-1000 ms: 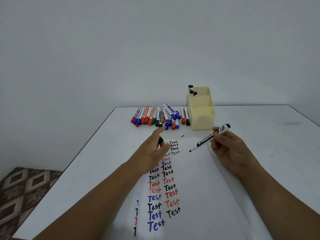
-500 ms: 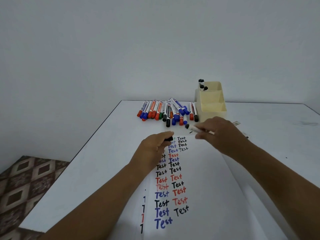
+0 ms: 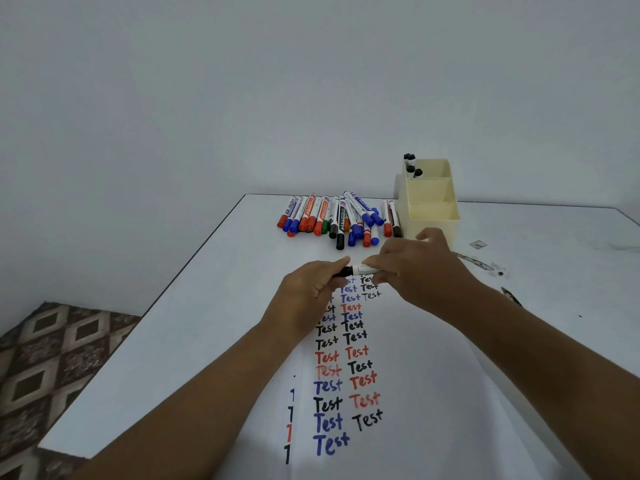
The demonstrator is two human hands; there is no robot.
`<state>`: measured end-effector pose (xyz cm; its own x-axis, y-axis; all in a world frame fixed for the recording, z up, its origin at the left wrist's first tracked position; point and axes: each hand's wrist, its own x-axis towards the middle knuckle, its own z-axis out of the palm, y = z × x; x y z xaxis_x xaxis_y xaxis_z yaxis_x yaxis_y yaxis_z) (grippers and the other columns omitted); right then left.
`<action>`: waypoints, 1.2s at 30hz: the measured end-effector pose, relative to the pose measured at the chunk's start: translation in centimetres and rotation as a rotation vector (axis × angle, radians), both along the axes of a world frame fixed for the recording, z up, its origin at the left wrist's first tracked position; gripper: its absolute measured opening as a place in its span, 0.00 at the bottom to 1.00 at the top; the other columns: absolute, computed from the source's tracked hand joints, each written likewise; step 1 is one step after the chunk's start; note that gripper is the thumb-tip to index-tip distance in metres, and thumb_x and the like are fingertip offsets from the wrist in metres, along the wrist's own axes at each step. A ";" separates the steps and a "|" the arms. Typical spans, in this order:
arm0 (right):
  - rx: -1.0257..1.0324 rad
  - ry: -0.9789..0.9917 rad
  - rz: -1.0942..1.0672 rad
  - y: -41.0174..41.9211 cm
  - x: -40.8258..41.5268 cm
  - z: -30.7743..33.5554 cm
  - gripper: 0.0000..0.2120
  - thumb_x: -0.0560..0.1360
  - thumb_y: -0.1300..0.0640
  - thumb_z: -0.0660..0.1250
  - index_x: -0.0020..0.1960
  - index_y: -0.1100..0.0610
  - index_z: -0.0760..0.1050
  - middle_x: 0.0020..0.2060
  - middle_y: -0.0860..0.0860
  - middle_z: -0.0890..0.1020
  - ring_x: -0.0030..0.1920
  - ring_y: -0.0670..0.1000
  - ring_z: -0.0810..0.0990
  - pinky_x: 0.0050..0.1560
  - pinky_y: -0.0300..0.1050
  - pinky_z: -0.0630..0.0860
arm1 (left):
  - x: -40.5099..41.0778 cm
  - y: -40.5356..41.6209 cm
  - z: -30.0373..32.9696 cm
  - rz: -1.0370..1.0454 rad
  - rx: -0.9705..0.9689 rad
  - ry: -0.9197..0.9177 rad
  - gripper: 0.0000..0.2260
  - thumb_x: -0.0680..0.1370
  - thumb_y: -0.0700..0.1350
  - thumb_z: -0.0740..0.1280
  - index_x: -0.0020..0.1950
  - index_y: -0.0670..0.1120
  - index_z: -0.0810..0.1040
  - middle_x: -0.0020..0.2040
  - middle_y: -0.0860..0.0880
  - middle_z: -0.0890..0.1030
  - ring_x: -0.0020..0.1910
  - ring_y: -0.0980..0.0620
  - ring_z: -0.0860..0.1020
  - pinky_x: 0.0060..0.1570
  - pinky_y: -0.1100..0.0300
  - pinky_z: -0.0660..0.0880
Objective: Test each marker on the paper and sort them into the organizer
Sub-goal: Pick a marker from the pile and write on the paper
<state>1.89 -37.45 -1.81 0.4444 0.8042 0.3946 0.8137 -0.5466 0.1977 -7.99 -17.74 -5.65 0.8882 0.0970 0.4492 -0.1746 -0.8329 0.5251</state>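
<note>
white table point(image 3: 194, 327); hands point(image 3: 360, 282) hide most of black marker point(image 3: 362, 270).

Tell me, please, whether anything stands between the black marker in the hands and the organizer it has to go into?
Nothing visible does. The black marker is held over the paper between the left hand and the right hand. The organizer stands just beyond the right hand, open at the top. The loose markers lie to its left.

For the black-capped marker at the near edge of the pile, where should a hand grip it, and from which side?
Probably at its black cap end, from the near side. That marker lies lengthwise toward the camera, and its cap juts out past the pile while neighbours crowd the barrel.
</note>
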 end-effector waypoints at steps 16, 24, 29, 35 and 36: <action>0.005 0.016 0.006 1.2 -0.3 -1.4 0.14 0.71 0.58 0.78 0.56 0.48 0.83 0.41 0.46 0.83 0.39 0.50 0.78 0.47 0.50 0.58 | -0.2 -0.6 0.5 0.010 0.009 0.188 0.15 0.84 0.43 0.61 0.70 0.47 0.76 0.60 0.48 0.80 0.59 0.51 0.76 0.62 0.61 0.71; -0.062 0.011 -0.077 2.7 -1.6 -0.7 0.14 0.81 0.54 0.66 0.65 0.47 0.76 0.53 0.45 0.82 0.50 0.48 0.78 0.54 0.51 0.60 | -0.4 -0.3 0.4 0.087 -0.052 0.111 0.14 0.83 0.43 0.63 0.68 0.45 0.78 0.61 0.47 0.81 0.59 0.50 0.78 0.64 0.58 0.73; -0.092 0.087 -0.128 3.0 -1.8 -0.4 0.12 0.82 0.53 0.63 0.65 0.45 0.75 0.52 0.44 0.81 0.48 0.46 0.74 0.56 0.50 0.60 | -0.6 -0.3 0.4 0.072 -0.087 0.035 0.12 0.82 0.40 0.64 0.65 0.42 0.80 0.57 0.46 0.83 0.56 0.50 0.79 0.60 0.60 0.74; -0.069 0.042 -0.085 2.6 -1.7 0.6 0.12 0.82 0.51 0.65 0.65 0.45 0.77 0.53 0.43 0.82 0.51 0.48 0.78 0.56 0.52 0.63 | -0.8 -0.2 0.5 0.070 -0.102 0.009 0.13 0.83 0.43 0.64 0.66 0.45 0.79 0.58 0.47 0.82 0.56 0.52 0.79 0.54 0.73 0.68; -0.066 0.024 -0.081 2.5 -1.6 0.9 0.12 0.82 0.51 0.65 0.65 0.44 0.77 0.53 0.43 0.82 0.51 0.48 0.79 0.55 0.51 0.62 | -0.8 -0.3 0.6 0.071 -0.107 0.018 0.14 0.83 0.45 0.63 0.68 0.46 0.77 0.59 0.49 0.82 0.57 0.53 0.78 0.54 0.73 0.69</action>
